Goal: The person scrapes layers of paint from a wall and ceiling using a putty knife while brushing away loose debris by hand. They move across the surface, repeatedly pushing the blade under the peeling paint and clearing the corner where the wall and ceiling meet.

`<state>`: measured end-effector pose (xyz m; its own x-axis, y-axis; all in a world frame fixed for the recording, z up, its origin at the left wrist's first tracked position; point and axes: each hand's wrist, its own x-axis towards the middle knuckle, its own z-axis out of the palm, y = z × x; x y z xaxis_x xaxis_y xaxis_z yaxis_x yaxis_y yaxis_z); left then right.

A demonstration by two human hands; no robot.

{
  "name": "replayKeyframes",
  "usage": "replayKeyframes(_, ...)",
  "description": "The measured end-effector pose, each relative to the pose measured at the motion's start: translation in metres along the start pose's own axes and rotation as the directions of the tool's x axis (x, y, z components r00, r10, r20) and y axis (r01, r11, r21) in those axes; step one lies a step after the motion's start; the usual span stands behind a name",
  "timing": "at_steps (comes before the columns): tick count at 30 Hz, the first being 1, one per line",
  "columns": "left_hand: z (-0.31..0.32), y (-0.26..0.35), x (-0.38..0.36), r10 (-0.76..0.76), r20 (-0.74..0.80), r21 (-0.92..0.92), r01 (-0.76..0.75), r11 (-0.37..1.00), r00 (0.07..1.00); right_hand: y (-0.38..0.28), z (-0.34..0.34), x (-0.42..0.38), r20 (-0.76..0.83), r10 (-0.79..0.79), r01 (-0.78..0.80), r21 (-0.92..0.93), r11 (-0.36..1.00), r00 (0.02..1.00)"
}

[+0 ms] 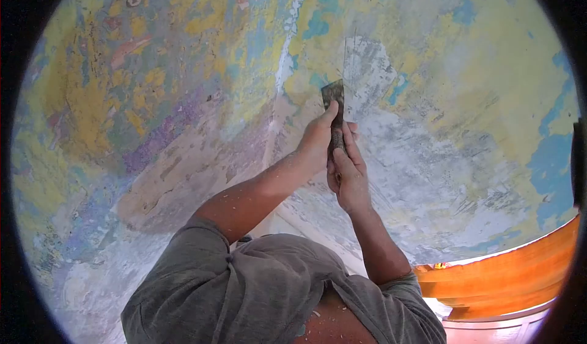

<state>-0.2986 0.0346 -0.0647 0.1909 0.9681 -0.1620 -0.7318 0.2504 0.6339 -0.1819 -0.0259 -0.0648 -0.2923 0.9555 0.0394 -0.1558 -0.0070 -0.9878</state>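
Both of my hands grip one scraper [333,93], held up against the painted wall. My left hand [315,137] is closed around its upper part, with the thumb lying on the flat, worn blade. Lower down, my right hand [350,174] wraps the dark handle. The blade points upward and lies close to the wall; whether its edge touches cannot be told. Just right of the blade is a bare whitish patch [370,63] where the yellow paint is gone.
Patchy yellow, blue and purple paint covers the wall [501,51]. A white corner line [286,51] runs down it, left of the scraper. Orange cloth [513,277] hangs at the lower right. Pale flakes dot my arms and chest.
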Motion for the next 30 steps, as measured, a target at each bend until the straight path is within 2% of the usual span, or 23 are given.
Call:
replayKeyframes(1,0.001,0.007,-0.003,0.044,-0.044,-0.008,-0.044,0.999,0.998,-0.003,0.006,0.002,0.026,0.005,-0.005,-0.011,1.0,1.0)
replayKeyframes(2,-0.004,0.004,-0.004,-0.039,-0.028,-0.028,0.038,0.999,0.999,0.006,0.005,-0.003,0.037,-0.064,0.065,-0.028,0.997,0.997)
replayKeyframes(3,-0.011,-0.005,-0.007,-0.034,-0.027,-0.027,0.033,0.999,0.999,0.02,0.002,-0.011,0.041,-0.067,0.068,-0.028,0.997,0.997)
replayKeyframes(5,-0.018,-0.023,-0.009,-0.107,0.147,-0.053,0.116,0.992,0.983,0.043,-0.004,-0.022,-0.102,-0.158,0.16,0.009,0.987,0.982)
replayKeyframes(6,-0.01,-0.021,-0.012,-0.105,0.115,-0.027,0.108,0.994,0.988,0.026,-0.001,-0.027,-0.126,-0.057,0.054,-0.025,0.998,0.99)
replayKeyframes(9,-0.011,-0.011,-0.001,-0.052,0.056,0.04,0.05,0.998,0.997,0.018,0.017,-0.014,-0.152,-0.078,0.086,0.049,0.995,0.985)
replayKeyframes(10,-0.011,-0.009,-0.001,-0.047,0.044,0.024,0.046,0.999,0.998,0.01,0.019,-0.019,-0.065,-0.049,0.051,0.028,0.998,0.997)
replayKeyframes(11,-0.013,-0.01,-0.003,-0.054,0.04,0.026,0.053,0.998,0.998,0.013,0.017,-0.02,-0.069,-0.044,0.046,0.033,0.998,0.997)
replayKeyframes(13,-0.015,-0.013,-0.006,-0.104,0.08,-0.047,0.108,0.993,0.991,0.018,0.009,-0.019,-0.061,-0.081,0.082,0.022,0.996,0.995)
replayKeyframes(17,-0.008,-0.022,-0.011,-0.092,0.104,-0.056,0.098,0.994,0.99,0.016,-0.002,-0.032,-0.089,-0.094,0.089,-0.061,0.994,0.992)
replayKeyframes(20,-0.01,-0.015,0.007,-0.106,0.163,0.014,0.105,0.994,0.981,0.012,0.002,-0.014,-0.041,-0.068,0.068,-0.009,0.998,0.997)
replayKeyframes(22,-0.006,-0.012,0.0,-0.063,0.056,-0.024,0.065,0.998,0.996,0.011,-0.002,-0.014,-0.027,-0.055,0.056,0.024,0.998,0.998)
replayKeyframes(25,-0.005,-0.027,-0.007,-0.135,0.124,-0.118,0.149,0.982,0.983,0.012,-0.009,-0.027,-0.019,-0.056,0.057,0.052,0.997,0.998)
replayKeyframes(26,-0.002,-0.027,-0.003,-0.129,0.13,-0.115,0.144,0.983,0.983,0.012,-0.008,-0.031,-0.047,-0.055,0.057,0.034,0.998,0.997)
replayKeyframes(28,0.009,-0.019,-0.002,-0.059,0.019,-0.079,0.061,0.995,0.998,0.007,-0.007,-0.02,-0.08,-0.061,0.062,0.017,0.998,0.995)
replayKeyframes(29,0.007,-0.017,0.003,-0.07,0.019,-0.078,0.071,0.994,0.997,0.003,-0.005,-0.002,-0.086,-0.071,0.072,0.011,0.997,0.994)
replayKeyframes(30,0.002,-0.009,0.014,-0.014,0.036,-0.083,0.017,0.996,0.999,0.0,-0.005,0.008,-0.087,-0.084,0.084,0.003,0.996,0.993)
